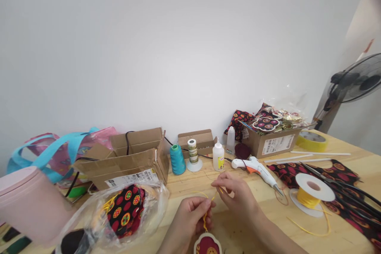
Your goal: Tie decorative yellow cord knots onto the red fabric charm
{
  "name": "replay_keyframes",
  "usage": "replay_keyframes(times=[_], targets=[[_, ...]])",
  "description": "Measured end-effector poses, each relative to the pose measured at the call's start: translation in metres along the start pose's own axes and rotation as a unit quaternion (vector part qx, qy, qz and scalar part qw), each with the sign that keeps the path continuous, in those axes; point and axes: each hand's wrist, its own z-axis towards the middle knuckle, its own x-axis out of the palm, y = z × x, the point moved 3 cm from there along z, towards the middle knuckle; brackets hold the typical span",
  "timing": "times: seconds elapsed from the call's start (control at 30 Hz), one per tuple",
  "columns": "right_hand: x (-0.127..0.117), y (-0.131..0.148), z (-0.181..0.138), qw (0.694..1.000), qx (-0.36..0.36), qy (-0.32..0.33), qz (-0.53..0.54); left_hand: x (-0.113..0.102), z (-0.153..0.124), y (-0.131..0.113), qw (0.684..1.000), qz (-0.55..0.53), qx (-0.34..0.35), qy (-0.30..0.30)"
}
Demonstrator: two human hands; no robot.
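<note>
My left hand point(195, 214) pinches a yellow cord point(205, 222) between thumb and forefinger. From that cord hangs a scalloped, pale-edged fabric pendant point(207, 244) with a dark red patterned face, cut off by the bottom of the view. Just to the right and slightly higher, my right hand point(236, 194) is closed on another stretch of the same cord, its fingertips pressed together. A short piece of cord runs between the two hands. Whether a knot lies under the left fingers is hidden.
A yellow cord spool point(311, 194), scissors point(342, 184) and patterned cloth point(348, 174) lie right. Behind are a glue gun point(257, 170), a glue bottle point(218, 156), a teal thread cone point(177, 160) and cardboard boxes point(276, 143). A plastic bag point(157, 202) and pink bin point(32, 206) stand left.
</note>
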Motion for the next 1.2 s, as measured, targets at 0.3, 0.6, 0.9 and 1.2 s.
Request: replay_keyframes(times=[0.3, 0.6, 0.9, 1.2], targets=[[0.003, 0.018, -0.005, 0.962, -0.124, 0.087, -0.227, 0.004, -0.003, -0.005, 0.999, -0.047, -0.010, 0.006], [0.006, 0.015, -0.006, 0.947, -0.122, 0.125, -0.270, 0.004, -0.002, -0.004, 0.997, -0.071, -0.006, 0.026], [0.007, 0.013, -0.006, 0.946, -0.129, 0.117, -0.273, 0.003, 0.000, 0.001, 0.999, -0.020, 0.006, 0.037], [0.004, -0.002, -0.002, 0.998, 0.025, 0.053, -0.022, 0.004, -0.003, -0.001, 1.000, 0.000, -0.011, 0.013]])
